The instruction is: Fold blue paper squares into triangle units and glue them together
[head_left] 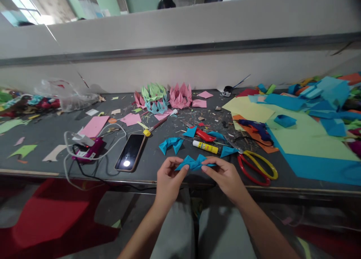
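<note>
Blue folded-paper piece (194, 163) — matte, sharply creased, pointed peaks along upper edge, overlapping angular facets in middle. Stretched out sideways, long and low, roughly level. Pinched at both ends, one side in left hand (170, 176), other in right hand (225, 175); thumbs on near face, parts of ends covered by fingers. Middle uncovered between thumbs — piece held up at near edge of bench (152, 163).
</note>
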`<state>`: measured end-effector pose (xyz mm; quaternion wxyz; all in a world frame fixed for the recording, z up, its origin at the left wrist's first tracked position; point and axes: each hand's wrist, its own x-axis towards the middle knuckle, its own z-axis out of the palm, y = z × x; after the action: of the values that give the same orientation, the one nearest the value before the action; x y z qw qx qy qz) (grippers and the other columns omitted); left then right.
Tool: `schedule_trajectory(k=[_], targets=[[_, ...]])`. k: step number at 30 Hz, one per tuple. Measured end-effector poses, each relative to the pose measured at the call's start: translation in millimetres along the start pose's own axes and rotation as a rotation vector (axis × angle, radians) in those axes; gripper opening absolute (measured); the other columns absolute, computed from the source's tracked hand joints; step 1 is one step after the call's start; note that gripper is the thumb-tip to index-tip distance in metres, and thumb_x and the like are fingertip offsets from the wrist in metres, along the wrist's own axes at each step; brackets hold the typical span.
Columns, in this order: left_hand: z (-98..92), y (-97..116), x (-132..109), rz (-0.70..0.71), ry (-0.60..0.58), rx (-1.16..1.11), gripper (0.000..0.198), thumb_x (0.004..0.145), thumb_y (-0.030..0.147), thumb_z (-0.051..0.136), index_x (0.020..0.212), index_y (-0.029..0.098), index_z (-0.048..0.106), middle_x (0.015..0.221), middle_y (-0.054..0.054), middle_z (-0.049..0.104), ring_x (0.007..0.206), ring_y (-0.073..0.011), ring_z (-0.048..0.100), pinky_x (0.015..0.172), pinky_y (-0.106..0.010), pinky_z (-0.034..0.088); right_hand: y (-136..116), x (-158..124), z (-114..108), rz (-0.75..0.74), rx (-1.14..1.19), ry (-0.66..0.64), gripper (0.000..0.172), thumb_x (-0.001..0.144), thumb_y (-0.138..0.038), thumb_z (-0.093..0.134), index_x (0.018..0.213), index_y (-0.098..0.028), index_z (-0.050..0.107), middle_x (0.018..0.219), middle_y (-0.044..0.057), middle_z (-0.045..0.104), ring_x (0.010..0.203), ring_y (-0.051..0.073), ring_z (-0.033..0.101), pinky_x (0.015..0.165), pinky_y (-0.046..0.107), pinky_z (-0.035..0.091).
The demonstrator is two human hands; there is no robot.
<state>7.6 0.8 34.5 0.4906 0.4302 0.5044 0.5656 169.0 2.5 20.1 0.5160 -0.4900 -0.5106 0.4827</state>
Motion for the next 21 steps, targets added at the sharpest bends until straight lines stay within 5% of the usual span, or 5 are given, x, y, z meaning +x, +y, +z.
schedule_trajectory(k=[6, 21], targets=[[4.6, -0.6, -4.0, 0.009, 0.001, 0.022, 0.025, 0.058, 0.03, 0.073, 0.071, 0.016, 0.057, 0.069, 0.0, 0.059, 0.068, -0.012, 0.057, 0.062, -0.021, 0.046, 4.2, -4.0, 9.7, 0.069, 0.171, 0.082, 0.023, 0.064, -0.039, 0.071, 0.075, -0.019, 0.065, 0.081, 0.002, 0.065, 0.065, 0.015, 0.062, 0.065, 0.029, 0.053], [4.4, -0.9, -5.1, -0.008, -0.012, 0.087, 0.026, 0.056, 0.032, 0.074, 0.069, 0.016, 0.059, 0.066, 0.0, 0.061, 0.064, -0.0121, 0.057, 0.062, -0.022, 0.046, 12.6, -8.2, 15.6, 0.071, 0.182, 0.189, 0.024, 0.064, -0.038, 0.072, 0.076, -0.019, 0.065, 0.07, 0.001, 0.066, 0.062, 0.015, 0.063, 0.061, 0.03, 0.055]])
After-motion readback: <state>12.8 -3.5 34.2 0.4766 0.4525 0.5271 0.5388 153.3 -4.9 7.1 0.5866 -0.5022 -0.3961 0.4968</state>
